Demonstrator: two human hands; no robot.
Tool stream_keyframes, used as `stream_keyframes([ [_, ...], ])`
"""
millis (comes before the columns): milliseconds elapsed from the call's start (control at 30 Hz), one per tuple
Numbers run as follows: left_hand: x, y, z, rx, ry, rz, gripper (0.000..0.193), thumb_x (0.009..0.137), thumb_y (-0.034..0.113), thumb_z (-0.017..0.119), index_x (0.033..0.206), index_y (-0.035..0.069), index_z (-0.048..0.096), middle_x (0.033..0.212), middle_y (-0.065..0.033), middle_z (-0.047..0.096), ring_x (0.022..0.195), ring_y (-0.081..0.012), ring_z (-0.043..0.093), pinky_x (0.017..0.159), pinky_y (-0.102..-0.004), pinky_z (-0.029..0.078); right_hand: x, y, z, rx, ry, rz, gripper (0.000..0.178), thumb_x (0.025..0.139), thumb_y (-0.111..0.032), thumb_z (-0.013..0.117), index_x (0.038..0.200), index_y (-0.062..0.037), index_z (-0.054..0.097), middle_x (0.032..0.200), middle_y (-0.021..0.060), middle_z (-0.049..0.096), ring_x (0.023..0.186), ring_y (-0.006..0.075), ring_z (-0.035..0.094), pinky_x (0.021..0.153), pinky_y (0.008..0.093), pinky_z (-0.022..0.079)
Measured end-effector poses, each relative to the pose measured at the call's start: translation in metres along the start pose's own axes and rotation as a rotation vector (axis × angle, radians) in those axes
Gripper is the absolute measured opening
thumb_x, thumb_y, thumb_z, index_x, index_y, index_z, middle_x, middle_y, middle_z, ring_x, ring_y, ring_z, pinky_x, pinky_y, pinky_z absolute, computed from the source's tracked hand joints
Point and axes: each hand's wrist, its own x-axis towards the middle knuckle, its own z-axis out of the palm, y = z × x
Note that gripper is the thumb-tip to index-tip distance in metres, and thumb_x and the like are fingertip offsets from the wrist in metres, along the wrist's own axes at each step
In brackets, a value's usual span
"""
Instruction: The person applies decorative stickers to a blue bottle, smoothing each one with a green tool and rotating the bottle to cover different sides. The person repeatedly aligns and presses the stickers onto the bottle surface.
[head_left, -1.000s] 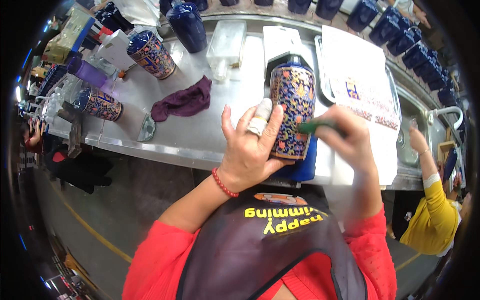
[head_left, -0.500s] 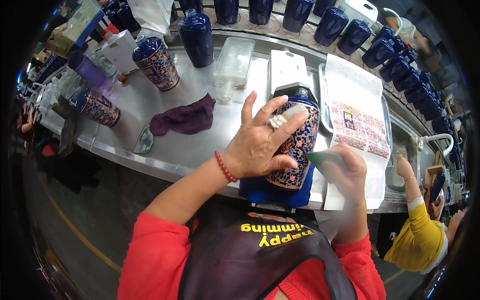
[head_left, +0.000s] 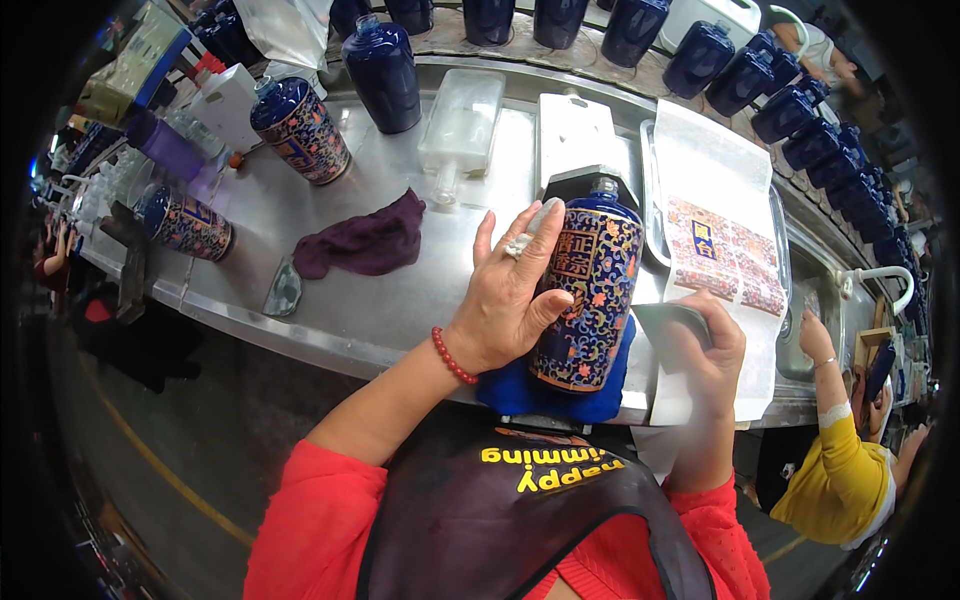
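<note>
A dark blue bottle (head_left: 590, 300) with a floral patterned wrap and a clear neck leans on a folded blue cloth (head_left: 607, 400) in front of me. Against its left side lies my left hand (head_left: 503, 305), fingers stretched out and thumb over the pattern, not closed round it. My right hand (head_left: 718, 345) pinches a thin, dark green flat scraper (head_left: 668, 322), held just right of the bottle, apart from it. Behind the right hand, patterned decal sheets (head_left: 712, 250) rest on white paper (head_left: 705, 150). A dark block (head_left: 600, 182) sits behind the bottle neck.
A purple cloth (head_left: 365, 238), a clear empty-looking bottle (head_left: 462, 125) and a greenish scraper piece (head_left: 285, 290) lie on the steel counter (head_left: 330, 330). Two patterned bottles (head_left: 300, 135) stand left. Plain blue bottles (head_left: 383, 80) line the back. A person in yellow (head_left: 840, 460) works at the right.
The bottle has turned, bringing a lettered panel into view. My left hand has shifted left and down its side. The scraper in my right hand has moved away from the bottle, rightward.
</note>
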Motion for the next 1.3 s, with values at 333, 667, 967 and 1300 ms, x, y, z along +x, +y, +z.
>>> stream_keyframes([
  [333,0.014,0.002,-0.008,0.149,-0.042,0.094,0.082,0.103,0.059,0.045,0.155,-0.003,0.038,0.13,-0.0203,0.066,0.143,-0.0397,0.043,0.119,-0.0657,0.01,-0.001,0.002,-0.002,0.053,0.007,-0.032,0.014,0.089,-0.004,0.07,0.101,0.0038,0.068,0.089,0.0053,0.065,0.079,0.0107,0.059,0.07,0.0242,0.047],
  [667,0.009,-0.002,-0.004,0.158,-0.016,0.062,0.078,0.104,0.061,0.042,0.149,-0.001,0.049,0.138,-0.0233,0.062,0.142,-0.0459,0.043,0.12,-0.0607,0.013,-0.002,0.006,-0.003,0.074,0.01,-0.067,0.015,0.091,-0.005,0.07,0.103,0.0036,0.067,0.093,0.005,0.066,0.08,0.01,0.06,0.07,0.0232,0.047],
  [967,0.008,-0.004,-0.005,0.178,-0.006,0.015,0.074,0.105,0.059,0.043,0.147,-0.002,0.05,0.132,-0.0235,0.065,0.143,-0.0448,0.043,0.12,-0.0609,0.015,-0.002,0.009,-0.007,0.029,0.008,-0.067,0.016,0.091,-0.006,0.071,0.103,0.0039,0.066,0.093,0.0057,0.065,0.08,0.0102,0.06,0.071,0.0236,0.047],
  [1300,0.008,-0.002,-0.002,0.153,0.033,-0.017,0.073,0.105,0.059,0.043,0.146,-0.001,0.053,0.123,-0.0234,0.068,0.143,-0.0431,0.042,0.12,-0.0598,0.015,-0.004,0.011,-0.008,0.064,0.007,-0.076,0.016,0.092,-0.007,0.07,0.103,0.0037,0.066,0.092,0.0049,0.064,0.078,0.0096,0.059,0.068,0.023,0.047],
])
